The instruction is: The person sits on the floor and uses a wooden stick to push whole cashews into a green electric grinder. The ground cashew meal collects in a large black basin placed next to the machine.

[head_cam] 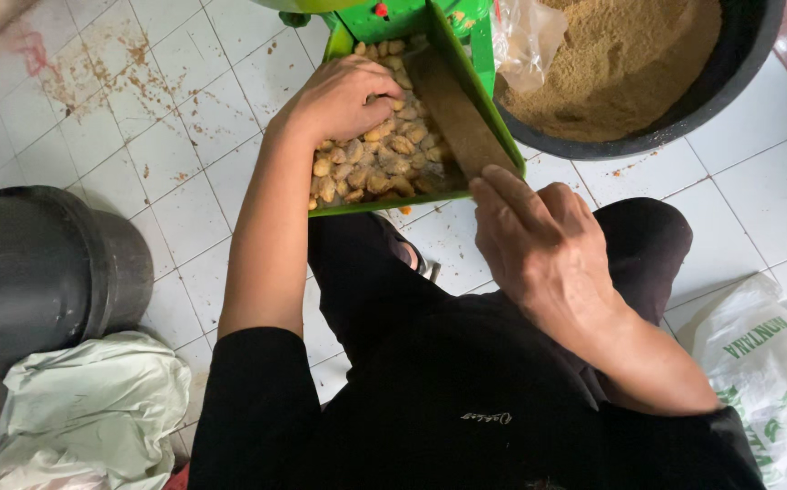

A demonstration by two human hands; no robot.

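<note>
Kernels (384, 163), pale yellow-brown and lumpy, fill the green feed tray (393, 205) of a green machine at 12 o'clock in the head view. Tray tilts toward the person; its near lip sits just above the person's lap.

Left hand (344, 95): palm down, fingers curled and pressed together, resting on the kernel pile at its upper left part. Fingertips are buried among the kernels, so whether any are pinched cannot be told.

Right hand (543, 245): at 3 o'clock from the pile, fingers straight and held together, laid flat against the tray's brown right side wall (457, 113), touching its lower end. It grips nothing that shows.

Black tub (729, 73) at 1 o'clock from the tray, just beside it, holds fine tan meal (620, 54); a clear plastic bag (525, 36) hangs over its left rim.

White tiled floor (139, 136) carries brown stains at 10 o'clock. Dark grey bucket (39, 263) lies at 9 o'clock, well apart from the tray. Crumpled pale sack (94, 408) rests at 8 o'clock, touching the bucket. White printed sack (766, 363) lies at 4 o'clock, beside the right elbow. Person wears black clothing (448, 399).
</note>
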